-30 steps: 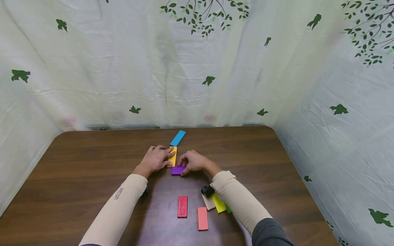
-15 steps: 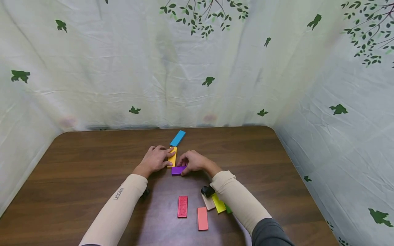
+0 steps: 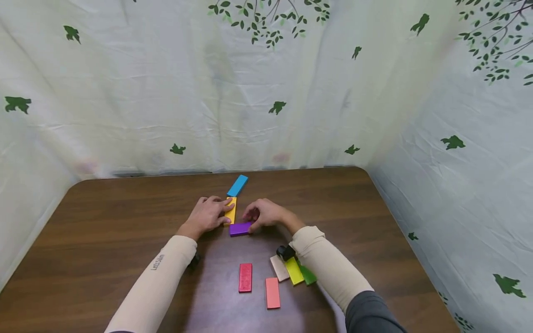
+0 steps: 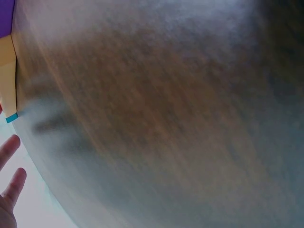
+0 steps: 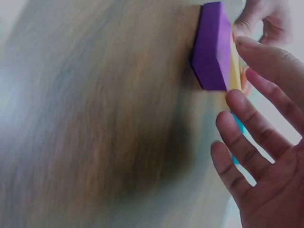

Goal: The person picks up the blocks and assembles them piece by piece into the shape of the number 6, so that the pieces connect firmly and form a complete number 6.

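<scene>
In the head view a yellow block [image 3: 230, 211] lies on the brown table, with the fingertips of my left hand [image 3: 207, 214] resting on it and the thumb by its near end. Across that end lies a purple block [image 3: 239, 229], which the right wrist view shows as a flat domino-like piece [image 5: 212, 47]. My right hand [image 3: 266, 214] is at the purple block's right end, thumb close to its corner. Its fingers [image 5: 249, 149] are spread and relaxed in the right wrist view. A blue block [image 3: 237, 185] extends at a slant from the yellow one's far end.
Closer to me lie a red block [image 3: 245, 278] and a coral block [image 3: 272, 293]. Beige [image 3: 279, 268], lime-yellow [image 3: 294, 271] and green [image 3: 307, 274] blocks sit side by side near the right forearm. A white leaf-print curtain [image 3: 250, 134] hangs behind the table.
My right hand has loosened from the purple block and drawn slightly to the right, its fingers opening. My left hand stays on the yellow block. The head view has shifted a little.
</scene>
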`<state>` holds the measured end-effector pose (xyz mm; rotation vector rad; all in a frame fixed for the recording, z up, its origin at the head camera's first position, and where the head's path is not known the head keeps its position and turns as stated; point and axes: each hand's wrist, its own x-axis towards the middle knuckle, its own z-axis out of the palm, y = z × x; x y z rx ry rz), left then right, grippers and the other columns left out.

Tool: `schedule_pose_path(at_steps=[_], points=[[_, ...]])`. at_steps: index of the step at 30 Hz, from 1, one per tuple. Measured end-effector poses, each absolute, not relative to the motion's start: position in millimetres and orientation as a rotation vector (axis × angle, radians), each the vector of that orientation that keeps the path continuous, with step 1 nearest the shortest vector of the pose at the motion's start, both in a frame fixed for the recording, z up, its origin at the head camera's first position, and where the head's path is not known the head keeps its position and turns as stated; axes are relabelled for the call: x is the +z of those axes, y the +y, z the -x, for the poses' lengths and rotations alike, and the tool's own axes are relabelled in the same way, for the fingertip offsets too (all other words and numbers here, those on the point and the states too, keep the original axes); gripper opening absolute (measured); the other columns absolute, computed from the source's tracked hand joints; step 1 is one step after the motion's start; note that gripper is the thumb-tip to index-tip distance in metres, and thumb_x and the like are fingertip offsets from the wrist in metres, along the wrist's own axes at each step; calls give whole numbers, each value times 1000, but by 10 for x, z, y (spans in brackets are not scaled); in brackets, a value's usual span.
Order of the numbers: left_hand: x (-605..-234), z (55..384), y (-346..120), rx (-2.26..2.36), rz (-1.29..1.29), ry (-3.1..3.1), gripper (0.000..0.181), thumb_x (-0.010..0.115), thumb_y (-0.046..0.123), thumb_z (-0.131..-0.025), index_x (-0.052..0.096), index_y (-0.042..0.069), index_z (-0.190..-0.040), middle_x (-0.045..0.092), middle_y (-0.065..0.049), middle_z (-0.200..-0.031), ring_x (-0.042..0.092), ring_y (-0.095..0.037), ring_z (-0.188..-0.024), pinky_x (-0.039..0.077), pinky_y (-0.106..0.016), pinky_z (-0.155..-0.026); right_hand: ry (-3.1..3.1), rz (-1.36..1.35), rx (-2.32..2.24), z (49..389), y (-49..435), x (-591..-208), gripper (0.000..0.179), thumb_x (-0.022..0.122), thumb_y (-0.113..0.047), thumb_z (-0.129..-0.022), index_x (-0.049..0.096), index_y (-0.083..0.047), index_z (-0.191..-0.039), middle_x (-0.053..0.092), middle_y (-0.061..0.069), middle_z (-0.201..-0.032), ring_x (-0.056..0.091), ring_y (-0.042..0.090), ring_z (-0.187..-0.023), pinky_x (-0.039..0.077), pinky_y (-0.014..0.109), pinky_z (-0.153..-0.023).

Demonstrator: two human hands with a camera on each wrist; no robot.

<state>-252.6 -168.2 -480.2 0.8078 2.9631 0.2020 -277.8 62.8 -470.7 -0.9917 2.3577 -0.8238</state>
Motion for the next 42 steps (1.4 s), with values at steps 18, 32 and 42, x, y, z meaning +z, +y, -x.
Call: schedule_pose_path(at_steps=[18, 32, 42], points=[[-4831, 2522, -1665, 230, -795, 2957, 58, 69, 39, -87, 54, 14, -137, 47, -6, -145, 45, -38, -126, 34, -56, -97, 2218, 987, -791, 2581, 1222, -4571, 31, 82, -10, -77, 72, -7, -106, 67, 6, -93, 58, 19, -85, 48, 23, -73], [-4824, 2543, -1628, 215, -765, 2939, 59, 69, 39, -87, 53, 15, -138, 46, -6, -146, 43, -38, -128, 33, -57, -99, 2066, 973, -862, 2342, 1830, -4625, 21, 82, -5, -75, 72, -2, -93, 65, 4, -82, 52, 10, -72, 45, 21, -65], [-4837, 2533, -1626, 225, -768, 2947, 58, 69, 37, -87, 54, 13, -137, 46, -8, -146, 43, -39, -127, 33, -58, -98, 2116, 1021, -833, 2049, 2050, -4703, 28, 85, -13, -73, 72, -9, -98, 63, 3, -86, 55, 18, -76, 47, 21, -67]])
